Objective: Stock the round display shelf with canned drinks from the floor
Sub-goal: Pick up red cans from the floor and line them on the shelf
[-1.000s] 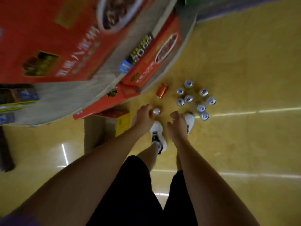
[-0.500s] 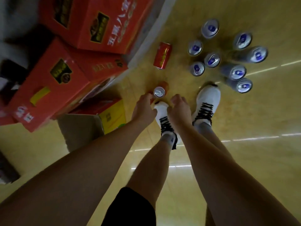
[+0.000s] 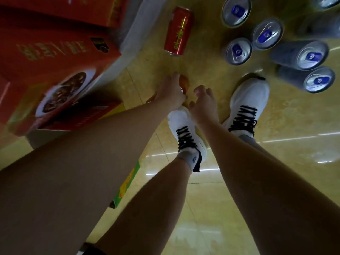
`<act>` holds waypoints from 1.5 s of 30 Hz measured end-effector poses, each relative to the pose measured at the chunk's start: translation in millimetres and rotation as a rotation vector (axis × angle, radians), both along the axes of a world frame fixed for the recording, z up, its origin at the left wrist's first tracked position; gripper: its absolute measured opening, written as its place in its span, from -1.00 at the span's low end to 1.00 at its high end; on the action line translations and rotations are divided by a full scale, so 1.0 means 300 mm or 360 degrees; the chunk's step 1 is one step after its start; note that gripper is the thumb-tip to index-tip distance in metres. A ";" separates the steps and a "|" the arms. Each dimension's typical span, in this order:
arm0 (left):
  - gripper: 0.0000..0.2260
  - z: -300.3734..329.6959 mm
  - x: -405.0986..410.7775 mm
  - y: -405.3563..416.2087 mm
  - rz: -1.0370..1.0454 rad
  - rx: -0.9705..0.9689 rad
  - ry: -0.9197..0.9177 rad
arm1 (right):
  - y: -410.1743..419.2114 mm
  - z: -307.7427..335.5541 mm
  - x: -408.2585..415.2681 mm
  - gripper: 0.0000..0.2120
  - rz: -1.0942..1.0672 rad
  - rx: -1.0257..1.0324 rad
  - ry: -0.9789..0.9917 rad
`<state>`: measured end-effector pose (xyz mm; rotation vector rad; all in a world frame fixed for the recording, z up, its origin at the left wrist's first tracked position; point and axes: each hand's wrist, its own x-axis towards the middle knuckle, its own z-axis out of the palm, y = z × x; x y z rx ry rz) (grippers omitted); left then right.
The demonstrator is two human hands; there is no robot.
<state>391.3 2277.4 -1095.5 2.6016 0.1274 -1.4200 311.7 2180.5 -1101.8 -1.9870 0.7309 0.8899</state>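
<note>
Canned drinks, floor stock. Item one: upright red can (image 3: 184, 82), on the tiles just ahead of my left shoe (image 3: 185, 126), mostly hidden under my left hand (image 3: 170, 93). That hand lies over its top with fingers reaching down around it; I cannot tell whether the grip has closed. My right hand (image 3: 203, 103) hangs just beside it, fingers loosely curled, holding nothing.

Item two: second red can (image 3: 178, 31), lying on its side near the shelf base (image 3: 134, 28).

Item three: cluster of blue-tabbed silver cans (image 3: 266, 34), upright, ahead of my right shoe (image 3: 248, 103).

Handling note: I judge the pickup is best made by wrapping the can's sides rather than pinching its rim, then lifting straight up, leaving the right hand free for the fallen can.

Markings: yellow characters run along the fallen can and the red cartons (image 3: 60, 57); too blurred for me to read. One carton shows a bowl picture.
</note>
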 end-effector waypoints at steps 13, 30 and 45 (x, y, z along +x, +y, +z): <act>-0.52 0.282 0.001 -0.032 0.0152 -0.0077 0.0010 | -0.092 0.239 0.022 -0.59 0.0280 0.0031 -0.0094; -0.40 1.624 0.300 -0.236 -0.0179 -0.0404 -0.0022 | -0.331 1.449 0.285 -0.37 0.0356 0.0140 -0.0460; -0.55 3.086 0.629 -0.384 -0.0214 -0.0884 -0.0748 | -0.523 2.776 0.646 -0.21 0.0335 0.0153 -0.1246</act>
